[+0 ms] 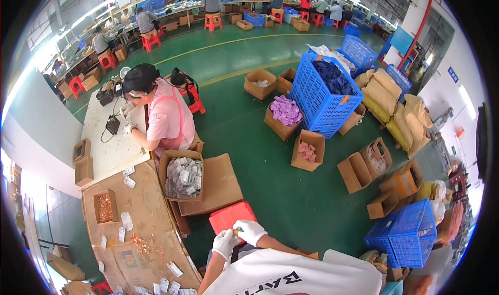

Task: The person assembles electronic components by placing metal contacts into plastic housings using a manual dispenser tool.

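My left hand [225, 243] and my right hand [250, 232], both in white gloves, meet in front of me at the lower middle. Their fingers are closed around a small orange-yellow piece [237, 232], mostly covered by the gloves, too small to name. Just beyond the hands is the red seat of a stool [228, 217]. To the left, the cardboard-covered table [148, 206] bears loose copper-coloured small parts [140, 243], several white tags [174, 268] and a small box of copper-coloured parts [105, 207].
A carton of white-grey pieces [184, 177] stands beside the table. A co-worker in pink [169, 110] sits at the white table [96, 133]. On the green floor stand a blue crate [322, 100], cartons [307, 150], stacked sacks [382, 92] and blue crates [403, 235] at right.
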The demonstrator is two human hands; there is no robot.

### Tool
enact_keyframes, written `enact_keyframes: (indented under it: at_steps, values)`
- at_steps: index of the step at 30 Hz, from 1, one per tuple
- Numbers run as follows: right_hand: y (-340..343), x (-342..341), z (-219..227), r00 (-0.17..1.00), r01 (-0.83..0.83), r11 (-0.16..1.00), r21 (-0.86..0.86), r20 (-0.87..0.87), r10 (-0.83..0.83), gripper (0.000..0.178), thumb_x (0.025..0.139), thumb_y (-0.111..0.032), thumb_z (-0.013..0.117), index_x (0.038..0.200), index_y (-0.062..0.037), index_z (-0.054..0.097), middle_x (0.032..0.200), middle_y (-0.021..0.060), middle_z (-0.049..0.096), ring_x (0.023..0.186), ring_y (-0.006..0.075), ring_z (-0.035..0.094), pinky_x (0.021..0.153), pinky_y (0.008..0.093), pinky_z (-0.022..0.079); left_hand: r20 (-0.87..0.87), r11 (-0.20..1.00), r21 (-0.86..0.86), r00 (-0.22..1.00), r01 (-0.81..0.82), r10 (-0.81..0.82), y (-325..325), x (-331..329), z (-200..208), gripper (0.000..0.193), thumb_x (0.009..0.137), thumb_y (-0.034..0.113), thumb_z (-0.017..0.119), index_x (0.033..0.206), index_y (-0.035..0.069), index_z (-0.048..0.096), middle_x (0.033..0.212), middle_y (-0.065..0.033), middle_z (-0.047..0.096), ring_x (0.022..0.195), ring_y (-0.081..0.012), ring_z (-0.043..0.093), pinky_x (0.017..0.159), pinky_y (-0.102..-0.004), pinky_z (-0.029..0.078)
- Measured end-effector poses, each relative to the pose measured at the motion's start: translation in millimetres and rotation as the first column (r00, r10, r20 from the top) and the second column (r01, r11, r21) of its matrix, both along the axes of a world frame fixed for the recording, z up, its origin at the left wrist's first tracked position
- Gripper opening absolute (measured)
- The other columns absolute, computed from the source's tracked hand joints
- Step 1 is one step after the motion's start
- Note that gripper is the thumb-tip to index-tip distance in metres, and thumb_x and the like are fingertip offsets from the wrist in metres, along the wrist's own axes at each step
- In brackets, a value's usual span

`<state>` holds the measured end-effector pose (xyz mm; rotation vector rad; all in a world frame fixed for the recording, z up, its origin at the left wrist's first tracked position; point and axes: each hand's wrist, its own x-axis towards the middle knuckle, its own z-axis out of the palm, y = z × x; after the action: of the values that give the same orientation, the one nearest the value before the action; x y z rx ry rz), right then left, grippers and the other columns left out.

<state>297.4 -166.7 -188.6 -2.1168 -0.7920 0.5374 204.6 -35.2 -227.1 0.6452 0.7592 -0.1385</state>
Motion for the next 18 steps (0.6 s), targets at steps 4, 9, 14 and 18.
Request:
enact_keyframes:
  at_steps: [4, 9, 14, 18]
  values:
    - [-1, -6, 5, 0.996, 0.068, 0.989, -0.134, 0.07, -0.06, 0.018, 0.08, -0.02, 0.058, 0.095, -0.0112, 0.054, 0.094, 0.0129, 0.059, 0.085, 0.0351, 0.06, 0.069, 0.0466, 0.047, 0.06, 0.999, -0.033, 0.998, 0.001, 0.001, -5, 6, 4, 0.018, 0.091, 0.019, 0.056, 0.097, 0.002, 0.057, 0.092, -0.0122, 0.063, 0.085, -0.0254, 0.064, 0.078, -0.0405, 0.053]
    - [-4, -22, 19, 0.986, 0.122, 0.962, -0.244, 0.143, -0.089, 0.018, 0.078, -0.022, 0.058, 0.09, -0.0113, 0.05, 0.094, 0.0118, 0.058, 0.08, 0.0355, 0.061, 0.067, 0.0474, 0.048, 0.09, 0.96, 0.257, 0.986, 0.112, -0.139, -15, -1, 2, 0.026, 0.092, 0.022, 0.054, 0.1, -0.001, 0.061, 0.091, -0.0099, 0.063, 0.08, -0.0177, 0.062, 0.075, -0.0303, 0.051]
    - [-13, -47, 31, 0.968, 0.209, 0.929, -0.305, 0.197, -0.153, 0.021, 0.076, -0.023, 0.062, 0.092, -0.0132, 0.052, 0.091, 0.0097, 0.059, 0.08, 0.0351, 0.061, 0.069, 0.0464, 0.048, 0.147, 0.933, 0.304, 0.958, 0.194, -0.247, -26, -15, -12, 0.023, 0.091, 0.019, 0.054, 0.099, -0.001, 0.063, 0.089, -0.0053, 0.064, 0.079, -0.0119, 0.059, 0.072, -0.0256, 0.047]
    - [-27, -63, 38, 0.964, 0.222, 0.906, -0.361, 0.222, -0.148, 0.018, 0.077, -0.021, 0.059, 0.092, -0.013, 0.054, 0.089, 0.01, 0.058, 0.082, 0.035, 0.06, 0.069, 0.0453, 0.047, 0.084, 0.895, 0.301, 0.926, 0.329, -0.369, -35, -18, 1, 0.022, 0.089, 0.019, 0.055, 0.096, 0.0, 0.063, 0.082, -0.006, 0.064, 0.07, -0.0126, 0.06, 0.065, -0.0261, 0.049]
